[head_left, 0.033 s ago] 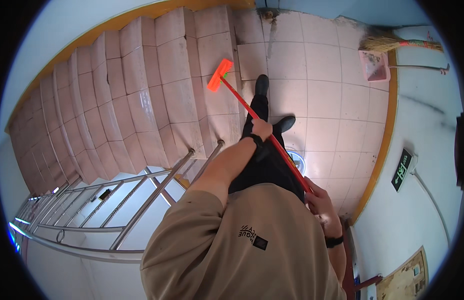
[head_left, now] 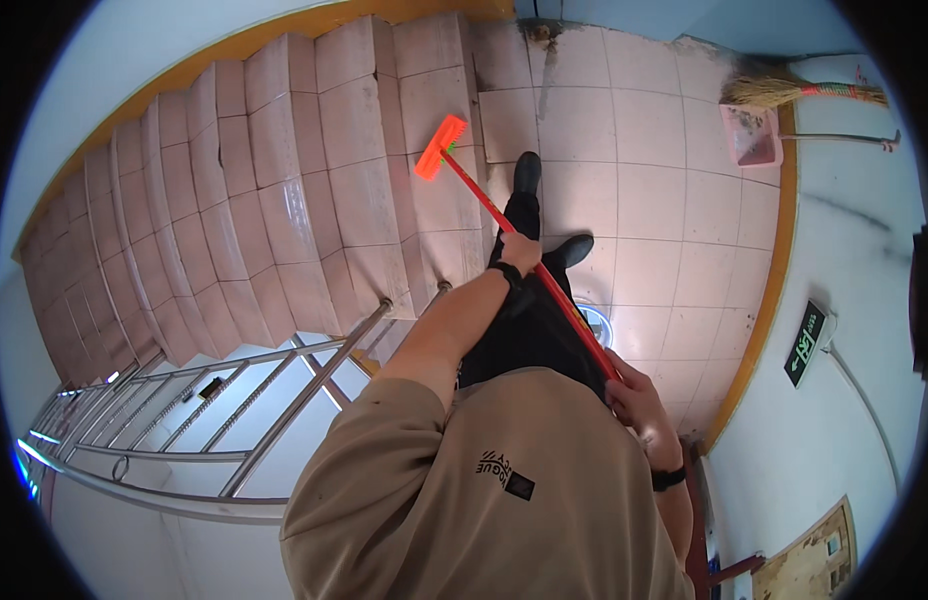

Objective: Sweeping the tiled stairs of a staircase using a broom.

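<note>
A long-handled scrub brush with a bright orange head [head_left: 436,152] and a red pole slants across the middle. Its head is over the lowest stair step, with short bristles showing along one side; whether it presses on the tile I cannot tell. My left hand [head_left: 521,252] is closed around the pole about midway, beside my left thigh. Near the pole's end, close to my waist, my right hand [head_left: 636,395] grips it with fingers wrapped round. Behind the pole, next to my right leg, a round blue-rimmed bucket or basin [head_left: 605,328] is partly hidden.
Tiled stairs [head_left: 274,190] rise to the left, with a metal railing [head_left: 294,405] on their near side. A pink dustpan [head_left: 752,138] and a straw broom [head_left: 769,90] are by the right wall. A green sign [head_left: 804,342] hangs on that wall. My shoes [head_left: 574,248] stand on the tiled landing.
</note>
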The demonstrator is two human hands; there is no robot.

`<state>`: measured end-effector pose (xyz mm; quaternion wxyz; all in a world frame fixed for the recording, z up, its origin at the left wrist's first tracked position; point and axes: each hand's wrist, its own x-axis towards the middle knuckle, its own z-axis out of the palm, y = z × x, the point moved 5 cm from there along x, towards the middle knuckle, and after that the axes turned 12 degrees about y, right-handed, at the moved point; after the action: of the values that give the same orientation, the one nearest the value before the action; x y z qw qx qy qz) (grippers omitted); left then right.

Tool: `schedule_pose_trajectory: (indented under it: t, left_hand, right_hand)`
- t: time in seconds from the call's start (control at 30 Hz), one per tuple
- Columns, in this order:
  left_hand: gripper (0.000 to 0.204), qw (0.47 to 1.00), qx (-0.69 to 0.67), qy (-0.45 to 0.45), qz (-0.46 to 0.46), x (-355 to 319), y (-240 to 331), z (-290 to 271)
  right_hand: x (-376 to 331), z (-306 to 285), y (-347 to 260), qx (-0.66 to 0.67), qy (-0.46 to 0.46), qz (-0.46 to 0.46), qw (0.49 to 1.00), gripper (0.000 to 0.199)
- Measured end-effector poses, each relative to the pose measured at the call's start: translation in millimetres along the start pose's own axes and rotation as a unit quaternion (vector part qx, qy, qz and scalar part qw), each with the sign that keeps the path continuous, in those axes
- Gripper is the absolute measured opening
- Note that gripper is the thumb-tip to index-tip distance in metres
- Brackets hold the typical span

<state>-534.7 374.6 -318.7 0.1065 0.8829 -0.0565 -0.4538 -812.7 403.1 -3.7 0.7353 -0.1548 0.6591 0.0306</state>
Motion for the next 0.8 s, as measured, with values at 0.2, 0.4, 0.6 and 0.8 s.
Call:
schedule_pose_trajectory:
  t: [0.2,0.4,0.6,0.8]
  left_hand:
    - [0.028,0.982,0.069,-0.153,0.087,-32,-9,20]
    - [0.04,0.976,-0.04,-0.212,-0.041,-118,-48,92]
    - [0.026,0.94,0.154,-0.126,0.276,-17,-36,68]
    - [0.019,0.993,-0.066,-0.076,-0.069,2,-15,-14]
  right_hand:
    - [-16,-27,-4,-0.02,-0.023,-0.038,0.999,0.061]
    - [-70,-97,-1,-0.069,0.053,0.056,0.995,0.061]
    - [-29,-36,-22,-0.076,0.015,0.003,0.997,0.061]
    - [-20,15,-31,-0.074,0.001,-0.02,0.997,0.064]
